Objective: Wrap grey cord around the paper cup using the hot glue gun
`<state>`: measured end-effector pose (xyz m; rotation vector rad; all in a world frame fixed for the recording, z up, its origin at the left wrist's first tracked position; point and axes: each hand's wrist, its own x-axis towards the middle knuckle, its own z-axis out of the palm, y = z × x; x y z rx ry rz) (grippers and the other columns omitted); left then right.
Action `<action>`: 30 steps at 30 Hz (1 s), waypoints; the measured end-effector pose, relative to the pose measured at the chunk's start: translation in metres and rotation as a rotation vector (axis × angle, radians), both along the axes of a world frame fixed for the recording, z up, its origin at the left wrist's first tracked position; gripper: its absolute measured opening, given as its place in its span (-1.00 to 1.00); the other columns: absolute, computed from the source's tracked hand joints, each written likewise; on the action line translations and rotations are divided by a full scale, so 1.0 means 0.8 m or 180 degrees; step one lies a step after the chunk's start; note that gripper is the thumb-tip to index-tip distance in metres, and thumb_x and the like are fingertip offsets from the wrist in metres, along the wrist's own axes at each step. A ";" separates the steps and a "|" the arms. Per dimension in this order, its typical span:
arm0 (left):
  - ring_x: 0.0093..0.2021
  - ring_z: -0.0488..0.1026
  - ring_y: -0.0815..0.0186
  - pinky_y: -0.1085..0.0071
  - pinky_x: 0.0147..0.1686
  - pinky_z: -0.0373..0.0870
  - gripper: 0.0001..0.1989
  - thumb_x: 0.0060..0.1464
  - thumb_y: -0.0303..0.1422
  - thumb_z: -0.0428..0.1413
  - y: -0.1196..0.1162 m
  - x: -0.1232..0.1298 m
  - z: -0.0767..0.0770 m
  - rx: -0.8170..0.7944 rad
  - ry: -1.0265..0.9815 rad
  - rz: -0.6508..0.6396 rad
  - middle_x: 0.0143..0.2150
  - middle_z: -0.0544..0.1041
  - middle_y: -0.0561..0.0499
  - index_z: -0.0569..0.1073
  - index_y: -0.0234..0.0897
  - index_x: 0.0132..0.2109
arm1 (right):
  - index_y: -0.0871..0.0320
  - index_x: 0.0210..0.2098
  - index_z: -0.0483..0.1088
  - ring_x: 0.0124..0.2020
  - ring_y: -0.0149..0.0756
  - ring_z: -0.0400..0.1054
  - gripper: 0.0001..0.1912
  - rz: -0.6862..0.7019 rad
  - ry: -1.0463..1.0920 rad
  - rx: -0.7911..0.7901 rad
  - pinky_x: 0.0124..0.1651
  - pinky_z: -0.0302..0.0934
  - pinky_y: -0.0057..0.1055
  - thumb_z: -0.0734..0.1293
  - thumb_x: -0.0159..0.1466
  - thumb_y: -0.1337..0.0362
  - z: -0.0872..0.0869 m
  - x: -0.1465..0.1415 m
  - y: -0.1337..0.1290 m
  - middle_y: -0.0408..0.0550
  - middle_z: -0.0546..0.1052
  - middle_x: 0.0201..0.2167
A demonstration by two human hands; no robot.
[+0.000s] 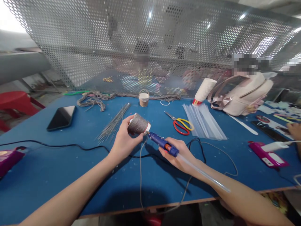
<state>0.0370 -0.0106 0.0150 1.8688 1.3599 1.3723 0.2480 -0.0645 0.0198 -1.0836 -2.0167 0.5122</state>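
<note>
My left hand (124, 138) is closed around a paper cup (138, 123) wrapped in grey cord, tilted on its side with its white rim to the right. From the rim a loose length of grey cord (140, 175) hangs down past the table edge. In my right hand (177, 153) is a blue hot glue gun (162, 142), a long clear glue stick (204, 174) sticking out of its back. The gun's nozzle is at the cup's rim; whether it touches is too small to tell. Scissors (180, 123) with red and yellow handles lie beyond my right hand.
Behind stand a small bucket-like cup (144, 99), stacked paper cups (204, 91) and a pale backpack (246, 94). Wire stems (115, 122), clear glue sticks (205, 122) and a phone (61, 117) lie around. A black cable (77, 146) crosses the table. Another person's hand (295, 130) is far right.
</note>
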 end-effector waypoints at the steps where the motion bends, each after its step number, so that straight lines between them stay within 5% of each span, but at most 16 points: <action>1: -0.12 0.48 0.22 0.27 -0.19 0.46 -0.39 -0.08 -0.32 0.23 0.000 0.000 0.000 0.0007 0.0016 0.0013 0.06 0.44 -0.11 0.28 -0.18 0.15 | 0.11 -0.45 0.24 -0.58 -0.42 0.16 -0.83 -0.0015 -0.0026 0.0016 -0.49 0.12 -0.47 0.25 0.27 0.22 -0.001 0.000 0.000 -0.18 0.35 -0.57; 11: 0.01 0.46 0.14 0.22 -0.12 0.46 -0.36 -0.07 -0.33 0.21 0.001 0.000 -0.002 -0.0040 0.0094 -0.0045 0.09 0.44 -0.14 0.26 -0.19 0.18 | 0.11 -0.41 0.28 -0.55 -0.38 0.25 -0.89 0.0002 -0.0267 0.0164 -0.44 0.15 -0.46 0.25 0.26 0.26 -0.008 0.000 0.001 -0.12 0.42 -0.52; 30: -0.07 0.48 0.20 0.30 -0.20 0.45 -0.36 -0.08 -0.33 0.19 -0.002 0.001 0.003 -0.0124 0.0273 -0.0027 0.09 0.45 -0.12 0.24 -0.21 0.19 | 0.13 -0.41 0.25 -0.57 -0.37 0.24 -0.90 -0.0069 -0.0603 0.0583 -0.47 0.08 -0.46 0.23 0.25 0.30 -0.016 0.006 0.000 -0.09 0.41 -0.54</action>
